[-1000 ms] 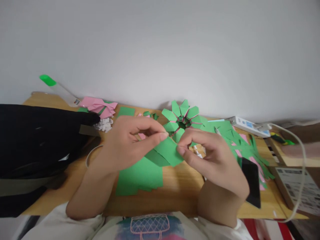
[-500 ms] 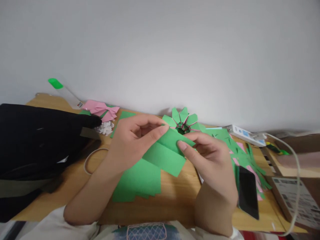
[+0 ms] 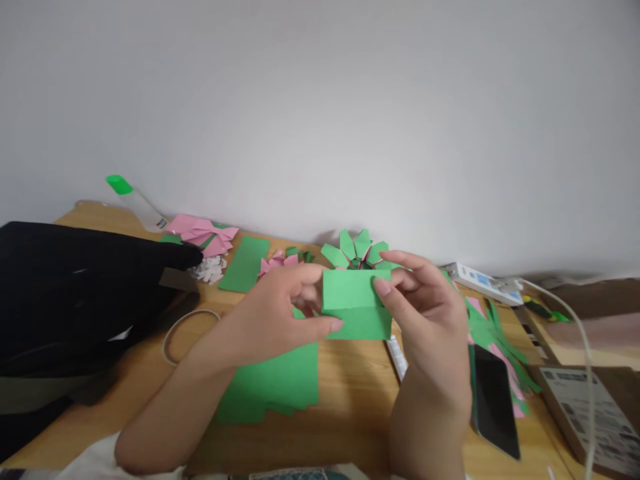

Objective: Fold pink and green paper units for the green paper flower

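A small rectangle of green paper (image 3: 356,307), with a crease running across its middle, is held up over the table between both hands. My left hand (image 3: 280,310) pinches its left edge, thumb on the near face and fingers behind. My right hand (image 3: 427,320) grips the upper right part, thumb in front and fingers partly hidden behind. Below my left hand lie several loose green sheets (image 3: 280,383). Just behind the held paper stands a green folded-paper flower (image 3: 356,247), partly covered, with a pink paper flower (image 3: 277,261) to its left.
At the left lies a black bag (image 3: 90,287), near a ring-shaped band (image 3: 170,333). Pink folded pieces (image 3: 205,233) and white bits (image 3: 209,269) are at the back left. On the right are a phone (image 3: 495,400), a power strip (image 3: 483,283) with a cable, and green strips (image 3: 500,340).
The green paper has turned from slanted to nearly level, facing me. My left hand has shifted down to its left edge; the right still grips it. The view has tilted up slightly.
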A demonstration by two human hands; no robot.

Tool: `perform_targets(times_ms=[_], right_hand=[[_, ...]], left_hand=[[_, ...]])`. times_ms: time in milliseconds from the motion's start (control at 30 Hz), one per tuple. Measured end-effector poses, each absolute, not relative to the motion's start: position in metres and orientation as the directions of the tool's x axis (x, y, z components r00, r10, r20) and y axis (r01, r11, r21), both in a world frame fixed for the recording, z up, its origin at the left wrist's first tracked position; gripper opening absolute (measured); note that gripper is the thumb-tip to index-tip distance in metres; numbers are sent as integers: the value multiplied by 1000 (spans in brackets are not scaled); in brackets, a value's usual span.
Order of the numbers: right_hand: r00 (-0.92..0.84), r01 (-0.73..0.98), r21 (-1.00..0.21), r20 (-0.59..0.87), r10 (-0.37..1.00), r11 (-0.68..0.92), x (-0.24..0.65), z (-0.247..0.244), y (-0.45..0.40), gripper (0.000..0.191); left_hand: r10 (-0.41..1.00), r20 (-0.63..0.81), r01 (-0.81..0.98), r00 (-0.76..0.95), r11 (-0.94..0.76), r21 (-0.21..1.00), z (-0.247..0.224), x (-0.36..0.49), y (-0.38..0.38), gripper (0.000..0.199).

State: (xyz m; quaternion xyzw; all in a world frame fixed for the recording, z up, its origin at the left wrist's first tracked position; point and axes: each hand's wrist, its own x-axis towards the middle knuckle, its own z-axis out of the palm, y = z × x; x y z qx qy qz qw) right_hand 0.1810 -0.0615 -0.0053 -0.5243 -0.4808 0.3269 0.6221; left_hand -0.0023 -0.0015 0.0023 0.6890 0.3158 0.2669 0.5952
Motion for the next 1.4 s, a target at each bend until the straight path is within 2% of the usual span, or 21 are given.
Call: perform_targets(times_ms=[167, 233, 300, 367, 433, 533, 633, 733, 833, 1100, 1400], right_hand=[[225, 169, -960, 258, 940, 223, 189, -5, -62, 21], [204, 202, -953, 266, 942, 225, 190, -5, -62, 22], [282, 261, -918, 367, 886, 298, 187, -3, -64, 19], [398, 416, -817, 558, 728, 399, 181, 1, -68, 17], [368, 624, -652, 731, 574, 431, 176, 5, -74, 22], [89, 794, -426, 787, 610, 434, 172, 9, -82, 34], [-69, 816, -324, 766, 639, 478, 173, 9, -82, 34], [-84, 803, -317, 779, 622, 505, 175, 8, -79, 27], [-72, 786, -340, 780, 621, 517, 177, 8, -78, 22], [-118, 745, -366, 751, 650, 558, 178, 9, -79, 23], [-101, 737, -404, 727, 679, 542, 168, 6, -77, 18]], left_hand=[[802, 34, 84, 596, -105, 991, -2, -5, -3, 47], [795, 122, 25, 594, -170, 985, -3, -5, -4, 43], [799, 233, -16, 555, -269, 963, -3, -3, -5, 35], [832, 312, -13, 460, -345, 939, -4, 0, -8, 32], [864, 359, -9, 354, -380, 925, -6, 3, -12, 35], [855, 414, -4, 313, -434, 901, -9, 4, -17, 34], [806, 485, 20, 339, -522, 853, -9, 4, -20, 31], [745, 563, -12, 357, -600, 800, -7, 3, -19, 30], [748, 570, -10, 341, -603, 798, -3, 4, -18, 23], [869, 409, -138, 279, -385, 912, -6, 6, -19, 9], [904, 339, -275, 262, -267, 924, -3, 9, -21, 18]])
